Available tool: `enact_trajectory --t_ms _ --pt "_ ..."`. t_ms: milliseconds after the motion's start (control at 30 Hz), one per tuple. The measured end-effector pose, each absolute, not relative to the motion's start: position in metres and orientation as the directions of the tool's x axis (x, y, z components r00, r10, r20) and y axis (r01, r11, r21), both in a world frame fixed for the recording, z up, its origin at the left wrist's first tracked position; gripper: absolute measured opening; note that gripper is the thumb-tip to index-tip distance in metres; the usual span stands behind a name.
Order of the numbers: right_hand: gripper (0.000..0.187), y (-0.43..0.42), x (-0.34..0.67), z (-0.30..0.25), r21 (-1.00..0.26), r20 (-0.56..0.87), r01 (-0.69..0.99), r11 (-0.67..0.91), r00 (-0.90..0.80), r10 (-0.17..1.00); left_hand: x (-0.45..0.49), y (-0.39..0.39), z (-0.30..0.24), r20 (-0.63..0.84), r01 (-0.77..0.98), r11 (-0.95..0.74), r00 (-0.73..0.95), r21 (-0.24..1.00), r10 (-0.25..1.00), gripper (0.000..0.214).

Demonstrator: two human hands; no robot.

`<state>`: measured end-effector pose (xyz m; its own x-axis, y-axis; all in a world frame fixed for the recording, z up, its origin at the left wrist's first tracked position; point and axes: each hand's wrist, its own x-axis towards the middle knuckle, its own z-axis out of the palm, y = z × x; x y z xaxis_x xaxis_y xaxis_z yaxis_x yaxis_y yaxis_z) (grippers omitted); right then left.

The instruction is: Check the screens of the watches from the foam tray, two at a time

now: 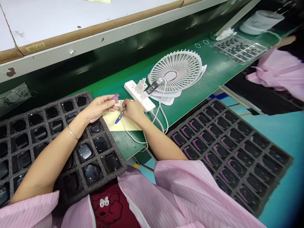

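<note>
Two hands meet over the yellow sheet (118,122) on the green surface (209,76). My left hand (98,107) pinches a small pink piece (115,97) at its fingertips, just above the sheet. My right hand (133,109), close beside it, is closed around a blue pen (120,115), tip down. A foam tray (47,133) lies under my left wrist; a white fan (175,72) stands beyond.

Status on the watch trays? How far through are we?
Done, apparently: the right tray is nearly full of pink-edged watch bodies. In hand: the left hand holds one pink body over a yellow sheet, while the right hand, with a blue pen, works beside it. Left: the left tray holds many dark bodies, with several cells looking bare. Exact counts unreadable.
</note>
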<state>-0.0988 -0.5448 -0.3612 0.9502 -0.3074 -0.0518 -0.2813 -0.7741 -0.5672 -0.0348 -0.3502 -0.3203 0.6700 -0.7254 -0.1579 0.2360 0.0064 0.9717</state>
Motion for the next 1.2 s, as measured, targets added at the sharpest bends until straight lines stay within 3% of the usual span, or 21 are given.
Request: enact_trajectory --t_ms 67,167,400,467,533,600,667,767,900,1067,1200 --pt "0.018 -0.542 -0.096 -0.358 -0.525 -0.081 -0.281 -0.804 0.956 -0.281 -0.035 -0.346 -0.315 -0.206 0.442 0.120 0.620 0.889 -0.757 0.024" --pt "0.010 -0.544 -0.095 -0.353 -0.525 -0.105 -0.259 -0.811 0.965 -0.241 -0.034 -0.342 -0.308 -0.261 0.558 0.177 0.615 0.811 -0.744 0.028" --pt "0.012 -0.551 -0.108 -0.342 -0.751 -0.037 -0.152 -0.642 0.981 -0.189 -0.033 -0.341 -0.310 -0.341 0.523 0.106 0.682 0.845 -0.646 0.037" --pt "0.022 -0.551 -0.117 -0.339 -0.889 -0.018 -0.083 -0.451 0.989 -0.145 -0.034 -0.339 -0.313 -0.300 0.471 0.098 0.694 0.876 -0.655 0.038" --pt "0.036 -0.551 -0.126 -0.334 -0.988 0.007 -0.007 -0.151 0.996 -0.092 -0.036 -0.337 -0.315 -0.237 0.385 0.081 0.707 0.920 -0.666 0.033" --pt "0.047 -0.549 -0.134 -0.330 -0.996 0.014 0.019 0.090 0.998 -0.054 -0.039 -0.336 -0.316 -0.169 0.257 0.029 0.712 0.966 -0.682 0.033" --pt "0.052 -0.547 -0.141 -0.326 -0.989 0.009 0.019 0.147 0.998 -0.067 -0.041 -0.336 -0.316 -0.091 0.103 -0.026 0.704 0.994 -0.705 0.049" --pt "0.052 -0.542 -0.147 -0.322 -0.990 0.048 0.066 0.124 0.989 -0.140 -0.044 -0.339 -0.317 0.009 -0.086 -0.071 0.692 0.994 -0.722 0.058" --pt "0.048 -0.537 -0.151 -0.322 -0.993 0.116 0.117 -0.002 0.981 -0.157 -0.047 -0.343 -0.320 -0.023 -0.127 -0.159 0.709 0.979 -0.705 0.047" --pt "0.038 -0.553 -0.148 -0.333 -0.925 0.220 0.161 -0.345 0.966 -0.138 -0.047 -0.339 -0.314 -0.149 0.129 -0.082 0.696 0.988 -0.703 0.045" --pt "0.032 -0.566 -0.146 -0.341 -0.799 0.132 0.092 -0.594 0.991 -0.024 -0.043 -0.333 -0.306 -0.215 0.325 0.007 0.640 0.946 -0.737 0.066"
